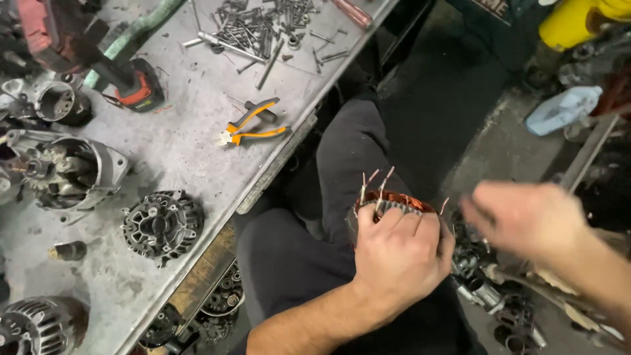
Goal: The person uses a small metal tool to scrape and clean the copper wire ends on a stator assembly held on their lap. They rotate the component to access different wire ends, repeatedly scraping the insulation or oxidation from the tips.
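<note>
The worktop (pixel 177 151) fills the view from 9 to 12 o'clock, with the pliers (pixel 251 125) at its middle, a heap of bolts and screws (pixel 263 29) at 12 and the cordless drill (pixel 128 82) toward 10. Alternator housings (pixel 163 225) lie along its 8 o'clock side. At 5 o'clock, over the lap, the left hand (pixel 397 253) holds the stator winding (pixel 391 205), the right hand (pixel 526 220) just beside it at 3.

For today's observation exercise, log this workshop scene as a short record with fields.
Left hand: grips a stator ring with copper windings over the lap
Right hand: open, blurred, beside the ring, holding nothing
Bench: grey metal, at the left
On bench: orange-handled pliers, black finned housing, pile of bolts, red power tool
</note>
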